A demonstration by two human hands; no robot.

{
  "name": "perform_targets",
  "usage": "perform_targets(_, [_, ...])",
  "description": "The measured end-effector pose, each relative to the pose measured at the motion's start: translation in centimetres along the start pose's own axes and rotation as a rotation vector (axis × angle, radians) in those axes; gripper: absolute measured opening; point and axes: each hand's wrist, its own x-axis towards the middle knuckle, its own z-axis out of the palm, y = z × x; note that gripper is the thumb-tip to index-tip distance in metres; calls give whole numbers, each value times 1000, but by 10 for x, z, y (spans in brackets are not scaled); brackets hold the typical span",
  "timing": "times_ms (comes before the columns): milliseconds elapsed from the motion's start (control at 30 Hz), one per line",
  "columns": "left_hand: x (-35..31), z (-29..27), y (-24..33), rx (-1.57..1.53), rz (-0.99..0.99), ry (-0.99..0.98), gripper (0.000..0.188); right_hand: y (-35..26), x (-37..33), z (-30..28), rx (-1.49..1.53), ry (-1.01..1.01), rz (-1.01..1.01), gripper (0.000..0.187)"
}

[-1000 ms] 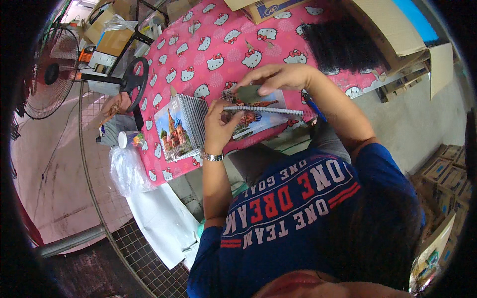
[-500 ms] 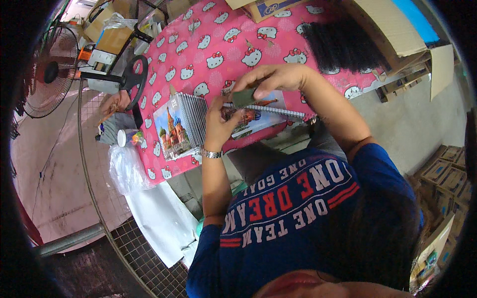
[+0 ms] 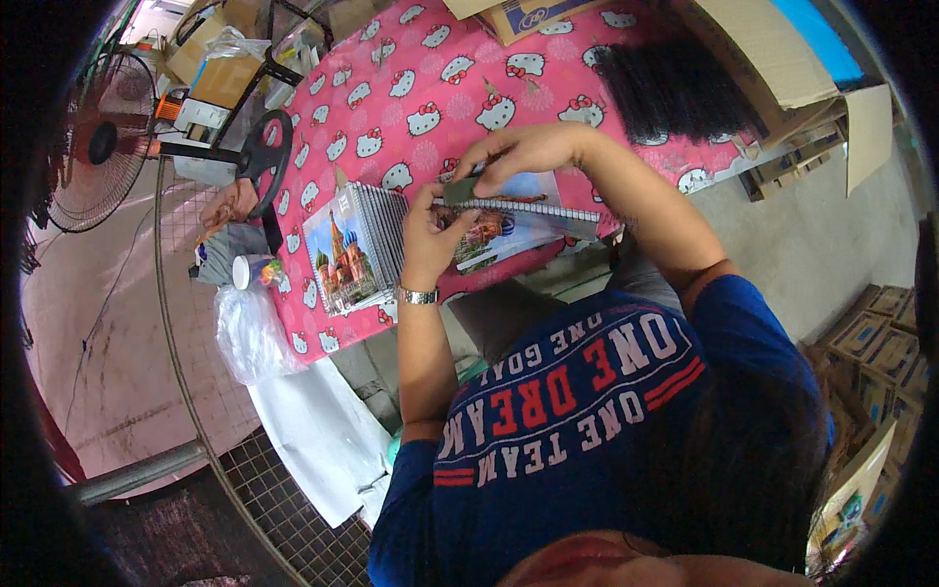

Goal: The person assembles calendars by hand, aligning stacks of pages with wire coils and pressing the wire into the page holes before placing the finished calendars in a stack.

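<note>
A spiral-bound notebook (image 3: 486,229) with a colourful domed-building cover lies at the table's near edge, its coil side away from me. My left hand (image 3: 428,245), with a metal watch at the wrist, closes its fingers on the notebook's left end by the coil. My right hand (image 3: 533,157) grips a small dark green block-like piece (image 3: 457,192) against that end of the coil; what kind of tool it is I cannot make out. To the left of my left hand sits a stack of similar notebooks (image 3: 344,256), coils on the right.
A pink cartoon-print cloth covers the table (image 3: 430,83). At the far right lies a heap of thin black strands (image 3: 675,93) beside an open cardboard box (image 3: 763,59). A fan (image 3: 103,142), a white-lidded cup (image 3: 245,271) and a plastic bag (image 3: 249,333) are on the left.
My right hand has brought the dark green piece slightly down and left, against the coil's end. My left hand stays at the notebook almost unmoved.
</note>
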Motion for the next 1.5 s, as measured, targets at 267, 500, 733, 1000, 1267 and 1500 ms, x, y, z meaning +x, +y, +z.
perform_targets(267, [0,-1,-4,-49,16,52,30,39,4,-24,-269,228,66,44])
perform_targets(500, [-18,-4,0,-55,-86,320,21,156,-88,-55,-1078,943,216,79])
perform_targets(733, [-31,13,-9,101,0,474,20,161,-153,71,-1380,902,549,63])
perform_targets(1000, [-24,15,-4,11,78,431,25,90,-129,74,-900,1080,1,40])
perform_targets(1267, [-31,12,-21,147,122,472,17,16,-28,117,-859,803,-343,44])
perform_targets(1500, [-33,17,-21,232,149,523,19,21,-18,117,-943,772,-327,41])
